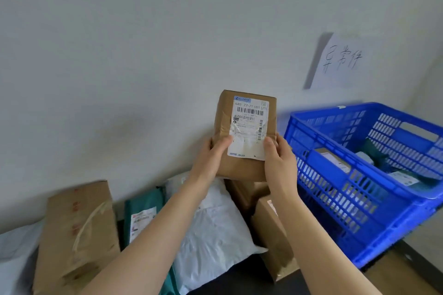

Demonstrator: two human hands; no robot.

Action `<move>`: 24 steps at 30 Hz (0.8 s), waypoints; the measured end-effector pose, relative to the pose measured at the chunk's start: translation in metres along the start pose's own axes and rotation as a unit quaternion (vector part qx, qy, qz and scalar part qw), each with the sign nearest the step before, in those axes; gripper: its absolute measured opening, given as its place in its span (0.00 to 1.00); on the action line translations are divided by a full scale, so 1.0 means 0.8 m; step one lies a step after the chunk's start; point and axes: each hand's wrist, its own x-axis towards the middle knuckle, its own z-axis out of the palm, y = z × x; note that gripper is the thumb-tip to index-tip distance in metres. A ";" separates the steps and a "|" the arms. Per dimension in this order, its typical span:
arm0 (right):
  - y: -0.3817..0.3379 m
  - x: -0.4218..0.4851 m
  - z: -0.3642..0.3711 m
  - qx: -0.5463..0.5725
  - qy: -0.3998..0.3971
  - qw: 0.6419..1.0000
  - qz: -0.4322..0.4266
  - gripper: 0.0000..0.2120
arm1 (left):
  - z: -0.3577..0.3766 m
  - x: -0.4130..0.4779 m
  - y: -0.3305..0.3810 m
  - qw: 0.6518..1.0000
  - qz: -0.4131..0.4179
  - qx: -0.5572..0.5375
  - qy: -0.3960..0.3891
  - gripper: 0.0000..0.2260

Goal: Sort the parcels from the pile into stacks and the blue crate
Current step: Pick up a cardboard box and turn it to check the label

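I hold a small brown cardboard parcel (pixel 242 167) upright in front of the wall, its white shipping label facing me. My left hand (pixel 212 153) grips its lower left edge with the thumb on the front. My right hand (pixel 278 158) grips its lower right edge, thumb on the label. The blue crate (pixel 335 208) stands to the right, tilted, with several parcels inside. Below my arms lies the pile: a white poly bag (pixel 215 230), a green mailer (pixel 143 213), a tall brown box (pixel 79 235) and brown boxes (pixel 273 235).
A handwritten paper sign (pixel 340 62) hangs on the grey wall above the crate. Another white bag (pixel 14 251) lies at the far left. A brown surface (pixel 398 278) shows under the crate at the lower right.
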 end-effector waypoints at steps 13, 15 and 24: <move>0.011 0.118 -0.268 -0.093 0.021 0.993 -0.070 0.30 | 0.306 0.002 0.001 0.998 0.023 -0.052 -0.012 0.22; 0.014 0.137 -0.300 -0.088 0.029 0.994 -0.063 0.31 | 0.344 0.007 0.004 0.998 0.034 -0.043 -0.022 0.22; 0.018 0.212 -0.395 -0.051 0.081 0.994 -0.057 0.21 | 0.453 0.063 0.018 0.995 0.031 -0.020 -0.089 0.21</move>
